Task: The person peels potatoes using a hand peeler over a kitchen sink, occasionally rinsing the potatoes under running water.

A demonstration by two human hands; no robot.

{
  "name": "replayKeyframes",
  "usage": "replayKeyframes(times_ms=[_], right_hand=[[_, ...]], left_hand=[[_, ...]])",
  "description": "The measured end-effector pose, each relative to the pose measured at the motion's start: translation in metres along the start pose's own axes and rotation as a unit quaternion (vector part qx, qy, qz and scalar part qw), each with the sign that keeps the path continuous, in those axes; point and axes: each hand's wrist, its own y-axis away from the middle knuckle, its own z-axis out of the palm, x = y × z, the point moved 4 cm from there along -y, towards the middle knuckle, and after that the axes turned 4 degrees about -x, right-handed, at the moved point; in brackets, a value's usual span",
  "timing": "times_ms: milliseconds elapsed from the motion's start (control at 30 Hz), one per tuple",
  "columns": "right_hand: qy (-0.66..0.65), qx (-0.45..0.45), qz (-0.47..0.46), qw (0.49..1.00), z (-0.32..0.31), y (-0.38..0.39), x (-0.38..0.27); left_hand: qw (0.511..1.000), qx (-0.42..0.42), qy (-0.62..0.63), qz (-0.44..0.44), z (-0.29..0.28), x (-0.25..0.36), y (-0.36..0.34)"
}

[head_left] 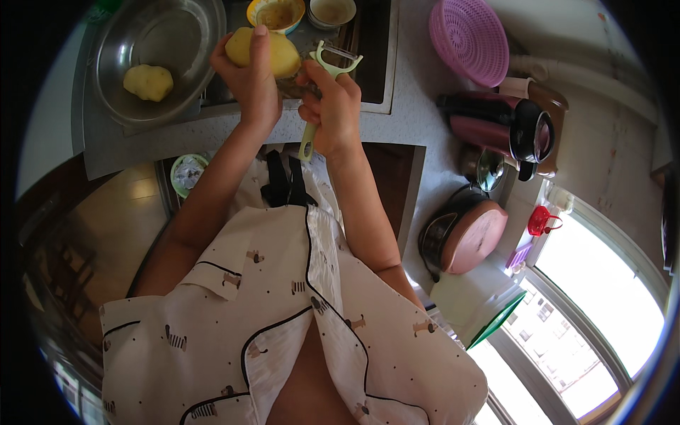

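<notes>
My left hand (255,81) grips a large yellow potato (282,57), its thumb lying over the top. The visible skin side of the potato looks smooth and pale yellow. Close to its right, my right hand (331,106) is closed round the handle of a light green Y-shaped peeler (331,67). The peeler's head points up and away from me, apart from the potato. Its handle end with a hole sticks out below my fist. A second peeled-looking potato (149,83) lies in a wide metal basin (117,106) at the far left.
Bowls, one orange-rimmed (275,15) and one white (331,13), stand beyond my hands in the sink area. Along the right counter are a purple basket (470,41), a dark red kettle (496,127) and a pot (453,237). A lined green bin (188,174) stands below the counter.
</notes>
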Motion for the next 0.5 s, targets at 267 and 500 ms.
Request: replayKeyframes(times_ms=[267,500], right_hand=[[0.060,-0.009,-0.037,0.997,-0.007,-0.005,0.006],[0.177,-0.011,-0.106,0.978,-0.039,-0.020,-0.014]], left_hand=[[0.999,-0.027,-0.013,0.034,-0.001,-0.005,0.005],[0.996,-0.028,-0.011,-0.082,-0.011,-0.023,0.004]])
